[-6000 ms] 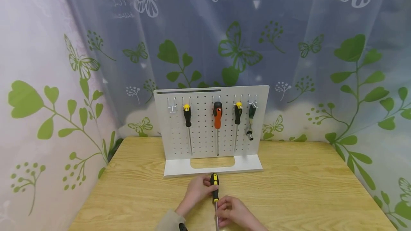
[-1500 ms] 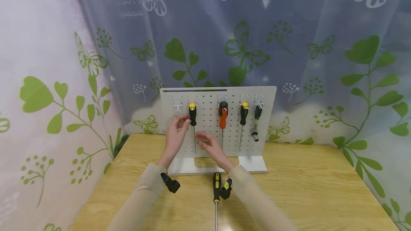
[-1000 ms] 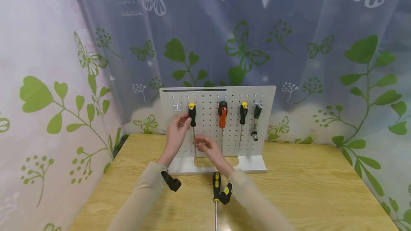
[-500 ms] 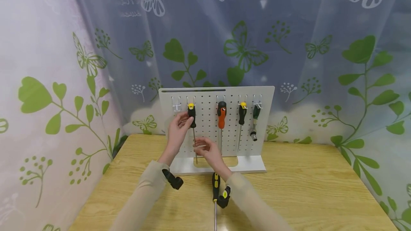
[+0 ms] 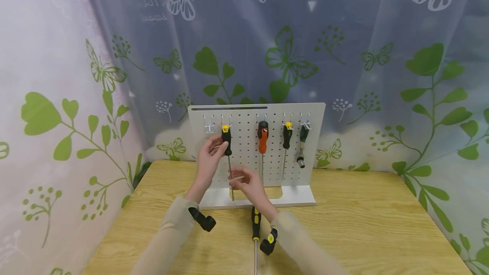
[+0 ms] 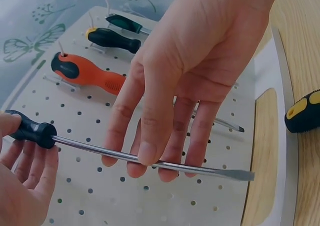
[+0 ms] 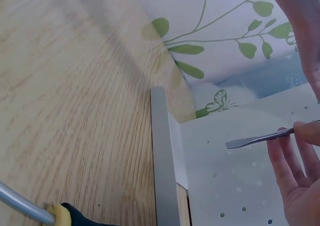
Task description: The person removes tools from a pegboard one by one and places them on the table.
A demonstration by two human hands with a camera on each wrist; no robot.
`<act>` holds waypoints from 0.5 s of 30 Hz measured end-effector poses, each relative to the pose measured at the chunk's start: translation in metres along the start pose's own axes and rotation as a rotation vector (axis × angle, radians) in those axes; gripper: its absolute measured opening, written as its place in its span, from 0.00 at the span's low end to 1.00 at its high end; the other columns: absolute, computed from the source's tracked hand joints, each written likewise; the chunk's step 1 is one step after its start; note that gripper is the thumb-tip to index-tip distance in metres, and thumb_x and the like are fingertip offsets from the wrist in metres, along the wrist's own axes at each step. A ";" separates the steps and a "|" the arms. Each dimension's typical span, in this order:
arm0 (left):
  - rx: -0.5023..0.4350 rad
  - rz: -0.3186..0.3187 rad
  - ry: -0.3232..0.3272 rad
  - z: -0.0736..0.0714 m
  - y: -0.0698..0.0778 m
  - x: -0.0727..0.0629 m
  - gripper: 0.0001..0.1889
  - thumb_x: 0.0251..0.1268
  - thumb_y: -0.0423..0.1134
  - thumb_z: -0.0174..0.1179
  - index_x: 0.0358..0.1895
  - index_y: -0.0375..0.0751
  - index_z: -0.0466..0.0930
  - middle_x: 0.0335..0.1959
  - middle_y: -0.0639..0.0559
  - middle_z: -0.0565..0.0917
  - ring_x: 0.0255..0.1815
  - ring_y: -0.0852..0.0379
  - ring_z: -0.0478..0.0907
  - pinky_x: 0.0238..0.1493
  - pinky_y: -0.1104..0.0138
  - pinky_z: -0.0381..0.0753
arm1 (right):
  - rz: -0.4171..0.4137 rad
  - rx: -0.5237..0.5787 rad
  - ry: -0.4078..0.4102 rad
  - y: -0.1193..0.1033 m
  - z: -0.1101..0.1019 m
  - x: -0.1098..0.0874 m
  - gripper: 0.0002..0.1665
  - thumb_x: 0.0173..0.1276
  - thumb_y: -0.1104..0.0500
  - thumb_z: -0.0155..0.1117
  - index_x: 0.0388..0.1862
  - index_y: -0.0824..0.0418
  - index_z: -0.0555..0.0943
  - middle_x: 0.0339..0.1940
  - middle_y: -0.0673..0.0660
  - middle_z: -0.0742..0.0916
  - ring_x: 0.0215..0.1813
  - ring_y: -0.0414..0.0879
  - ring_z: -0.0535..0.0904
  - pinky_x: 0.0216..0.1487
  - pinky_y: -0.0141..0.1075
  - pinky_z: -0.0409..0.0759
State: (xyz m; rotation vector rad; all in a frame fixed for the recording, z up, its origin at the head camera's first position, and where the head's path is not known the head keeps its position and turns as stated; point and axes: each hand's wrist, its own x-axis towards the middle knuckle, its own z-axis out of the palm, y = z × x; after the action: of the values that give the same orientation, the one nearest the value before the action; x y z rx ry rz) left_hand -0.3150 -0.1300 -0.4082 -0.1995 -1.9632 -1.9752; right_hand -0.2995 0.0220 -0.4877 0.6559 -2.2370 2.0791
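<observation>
A flathead screwdriver (image 5: 226, 140) with a black handle and yellow end stands nearly upright in front of the white pegboard (image 5: 275, 169). My left hand (image 5: 208, 158) grips its handle between thumb and fingers. Lower down, my right hand (image 5: 249, 185) pinches the metal shaft (image 6: 90, 147), thumb on one side and fingers behind. Past those fingers, the flat tip (image 7: 242, 142) sticks out bare in the right wrist view. On the table in front of the board lies a larger black and yellow screwdriver (image 5: 256, 226), partly beside my right wrist.
Hanging from the pegboard are an orange screwdriver (image 5: 262, 140), another black and yellow one (image 5: 287, 137) and a green-handled tool with a metal socket end (image 5: 301, 156). A wire hook (image 5: 209, 127) juts out at the board's left. The wooden table (image 5: 363, 220) extends on both sides.
The larger screwdriver, held by both hands at first, now lies on the table. Both hands moved to the board; the left screwdriver has come down slightly off its hook, and my right hand took its shaft.
</observation>
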 end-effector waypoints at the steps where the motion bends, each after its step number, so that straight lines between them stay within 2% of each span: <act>1: -0.004 0.001 -0.002 0.000 0.001 -0.001 0.19 0.73 0.36 0.62 0.62 0.32 0.76 0.56 0.36 0.82 0.49 0.53 0.84 0.51 0.69 0.86 | 0.004 0.001 -0.007 -0.001 0.000 -0.001 0.20 0.69 0.69 0.67 0.59 0.68 0.80 0.50 0.69 0.86 0.47 0.64 0.85 0.46 0.44 0.89; 6: -0.023 -0.019 -0.008 -0.001 0.009 -0.005 0.19 0.73 0.36 0.62 0.62 0.31 0.76 0.56 0.34 0.82 0.48 0.53 0.84 0.49 0.70 0.86 | 0.018 0.010 -0.036 -0.011 -0.002 -0.009 0.19 0.70 0.67 0.67 0.59 0.66 0.80 0.50 0.67 0.86 0.45 0.56 0.86 0.45 0.39 0.89; 12: -0.021 -0.052 -0.018 0.000 0.016 -0.011 0.21 0.73 0.37 0.63 0.63 0.31 0.75 0.57 0.34 0.81 0.51 0.50 0.84 0.49 0.69 0.86 | 0.060 0.041 -0.080 -0.019 -0.005 -0.017 0.21 0.70 0.67 0.67 0.61 0.64 0.80 0.51 0.65 0.86 0.45 0.52 0.87 0.47 0.40 0.89; 15: -0.026 -0.059 -0.020 0.000 0.019 -0.013 0.21 0.73 0.36 0.63 0.64 0.30 0.75 0.57 0.33 0.82 0.50 0.51 0.84 0.49 0.70 0.86 | 0.077 0.051 -0.095 -0.024 -0.006 -0.021 0.21 0.70 0.68 0.67 0.61 0.64 0.79 0.51 0.65 0.86 0.45 0.52 0.87 0.46 0.41 0.89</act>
State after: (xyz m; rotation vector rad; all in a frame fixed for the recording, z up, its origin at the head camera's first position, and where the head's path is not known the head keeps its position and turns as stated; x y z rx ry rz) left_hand -0.2963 -0.1276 -0.3951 -0.1698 -1.9783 -2.0441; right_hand -0.2743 0.0336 -0.4708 0.6965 -2.3016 2.1918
